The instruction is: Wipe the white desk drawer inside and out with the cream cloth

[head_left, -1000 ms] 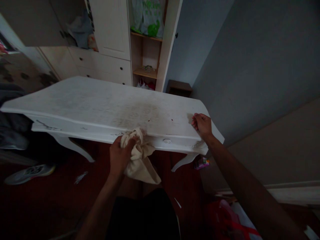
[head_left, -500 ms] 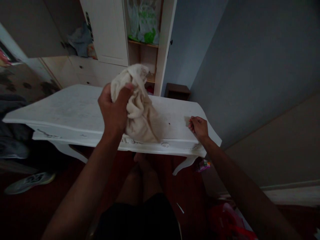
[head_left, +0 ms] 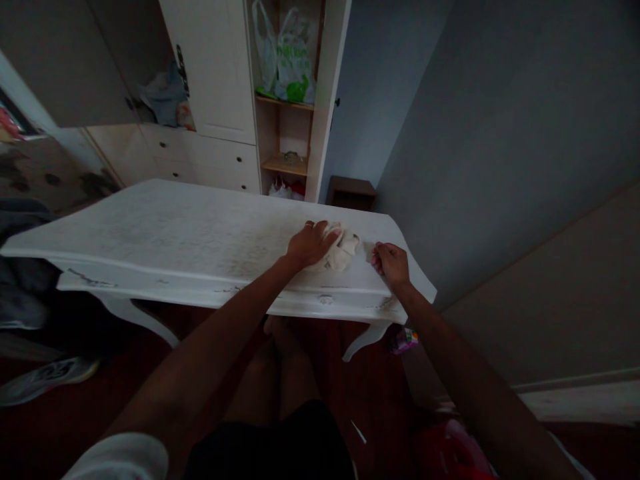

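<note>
A crumpled cream cloth (head_left: 345, 250) lies bunched on the right half of the white table (head_left: 200, 227). My left hand (head_left: 313, 245) is closed over it and presses it against the tabletop. To the right of the cloth, my right hand (head_left: 391, 263) is curled with its fingers pinched together, low over the table's right end. A faint patch shows beside those fingertips, too dim to tell what it is. Greyish smudges mark the tabletop left of my left hand, and the front edge has carved, worn trim.
Behind the table stands a white wardrobe (head_left: 215, 73) with plastic bags (head_left: 295, 67) on a shelf. A small brown box-like unit (head_left: 353, 193) sits near the grey wall (head_left: 500, 133). A shoe (head_left: 47, 380) and a pink packet (head_left: 404, 341) are on the floor.
My left hand has brought the cloth down from above the table onto its surface, further right. My right hand stays near the right end, still pinched.
</note>
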Available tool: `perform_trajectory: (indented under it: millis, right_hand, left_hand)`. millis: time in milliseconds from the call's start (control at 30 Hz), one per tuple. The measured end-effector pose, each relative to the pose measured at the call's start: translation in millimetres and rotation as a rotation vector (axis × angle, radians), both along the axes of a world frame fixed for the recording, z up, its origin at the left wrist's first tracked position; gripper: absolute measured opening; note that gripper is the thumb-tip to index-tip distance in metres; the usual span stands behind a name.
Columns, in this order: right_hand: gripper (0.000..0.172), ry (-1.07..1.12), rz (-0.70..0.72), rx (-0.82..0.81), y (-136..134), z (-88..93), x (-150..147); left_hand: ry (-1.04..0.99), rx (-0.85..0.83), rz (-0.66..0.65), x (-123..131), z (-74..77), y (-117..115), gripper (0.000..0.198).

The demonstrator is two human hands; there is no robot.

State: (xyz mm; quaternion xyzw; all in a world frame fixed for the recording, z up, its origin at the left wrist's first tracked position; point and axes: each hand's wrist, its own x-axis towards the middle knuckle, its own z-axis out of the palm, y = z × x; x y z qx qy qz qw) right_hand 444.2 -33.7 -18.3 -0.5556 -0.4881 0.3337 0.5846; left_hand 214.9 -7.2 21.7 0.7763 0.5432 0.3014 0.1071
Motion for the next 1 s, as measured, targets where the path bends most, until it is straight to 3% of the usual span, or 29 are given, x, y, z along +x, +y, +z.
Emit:
perform_trajectory:
  millis: [100,200,300,400,500,600,733,867,967,1000]
  right_hand:
    - [0.033,-0.016,0.0,-0.006,0,0.6,0]
    - [0.033,-0.026,-0.006,-0.01,-1,0.6,-1]
    - [0.034,-0.04,-0.013,-0.008,-1,0.1,-1]
    - [0.035,-0.059,-0.01,0.001,0,-0.1,-1]
    - [0.034,-0.087,-0.012,0.003,0,0.3,0]
    - [0.034,-0.126,-0.017,0.004,0,0.3,0]
    - [0.035,-0.159,-0.022,0.004,0,-0.2,1]
    - [0.036,-0.176,-0.037,-0.003,-1,-0.1,1]
    - [0.037,-0.193,-0.04,-0.002,-2,0.4,1]
    - [0.037,-0.202,-0.041,-0.003,-2,0.6,1]
  left_hand:
    - [0.125,-0.039,-0.084,-1,-0.1,1,0.061]
    - [0.085,0.028,-0.137,-11,5.0,6,0.065]
    - [-0.041,0.165,-0.026,-38,-0.8,12,0.063]
    - [-0.209,0.268,0.146,-79,-18.5,19,0.05]
    - [-0.325,0.311,0.272,-122,-35.5,22,0.046]
    - [-0.433,0.251,0.306,-152,-40.1,20,0.048]
    - [-0.474,0.208,0.439,-169,-30.0,9,0.03]
    - [-0.418,0.193,0.657,-175,-23.2,4,0.051]
    - [-0.353,0.161,0.579,-177,-27.5,9,0.026]
    - [-0.344,0.185,0.521,-178,-30.3,12,0.039]
